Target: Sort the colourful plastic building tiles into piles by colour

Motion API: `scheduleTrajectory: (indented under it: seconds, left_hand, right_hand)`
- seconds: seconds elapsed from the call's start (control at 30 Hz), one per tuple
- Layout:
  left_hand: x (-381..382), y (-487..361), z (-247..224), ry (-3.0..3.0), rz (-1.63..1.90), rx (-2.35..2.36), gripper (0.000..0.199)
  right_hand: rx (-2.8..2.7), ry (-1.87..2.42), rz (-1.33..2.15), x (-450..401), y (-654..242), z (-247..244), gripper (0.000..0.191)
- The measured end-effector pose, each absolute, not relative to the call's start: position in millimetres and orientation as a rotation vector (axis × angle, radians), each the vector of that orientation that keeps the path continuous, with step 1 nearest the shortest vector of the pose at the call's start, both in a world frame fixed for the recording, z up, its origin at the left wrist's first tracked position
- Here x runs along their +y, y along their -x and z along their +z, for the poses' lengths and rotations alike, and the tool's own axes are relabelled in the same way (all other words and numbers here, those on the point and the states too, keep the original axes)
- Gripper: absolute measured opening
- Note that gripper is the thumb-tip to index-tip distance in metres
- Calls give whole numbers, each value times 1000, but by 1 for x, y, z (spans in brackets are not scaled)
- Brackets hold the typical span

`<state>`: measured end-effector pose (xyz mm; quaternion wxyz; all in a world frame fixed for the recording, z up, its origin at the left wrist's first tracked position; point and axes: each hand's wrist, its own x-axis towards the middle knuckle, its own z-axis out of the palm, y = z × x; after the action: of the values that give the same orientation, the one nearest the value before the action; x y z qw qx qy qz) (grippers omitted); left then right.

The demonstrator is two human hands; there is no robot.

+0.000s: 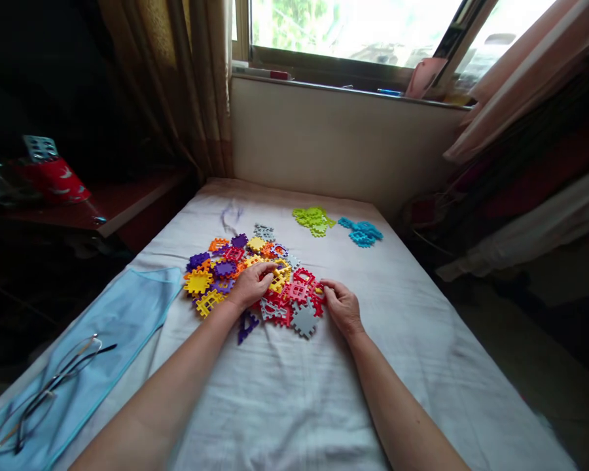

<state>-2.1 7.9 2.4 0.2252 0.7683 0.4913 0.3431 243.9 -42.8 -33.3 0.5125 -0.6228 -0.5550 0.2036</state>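
Note:
A pile of notched plastic interlocking tiles (224, 269) in purple, yellow, orange, red and grey lies on the bed sheet. My left hand (251, 285) reaches over its middle, fingers curled together at a yellow interlocking tile (281, 280). At the pile's right edge, the fingers of my right hand (343, 307) are pinched at a red interlocking tile (318, 296), partly hidden by them. Just left of that hand are a solid grey tile (305, 319) and a pink-red window-shaped tile (297, 291). A purple triangular tile (248, 326) lies under my left wrist's near side.
Beyond the pile sit a group of lime-green tiles (314, 220) and a group of blue tiles (364, 233). Eyeglasses (44, 392) rest on a light blue cloth (122, 320) at left. A wall (334, 144) and window stand behind the bed.

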Motion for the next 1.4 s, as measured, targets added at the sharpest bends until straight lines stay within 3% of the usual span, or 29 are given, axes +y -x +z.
scheduleTrajectory:
  seconds: [0.27,0.6,0.87,1.1,1.4]
  left_hand:
    - [-19,1,21,-2356,821,1280,29]
    - [-107,-37,2,-2749,656,1075,41]
    - [-102,-40,-1,-2733,770,1312,26]
    - [-101,-48,-6,-2804,701,1166,45]
    - [-85,-34,-1,-2819,746,1300,29]
  right_hand:
    - [-1413,1465,419,-58,-241,-30,29]
    - [-1418,1455,401,-63,-242,-29,31]
    - [-1362,1454,424,-63,-244,-29,32]
    - [-1325,1549,338,-58,-252,-35,32]
    - [-1611,1689,93,-62,-261,-38,30]
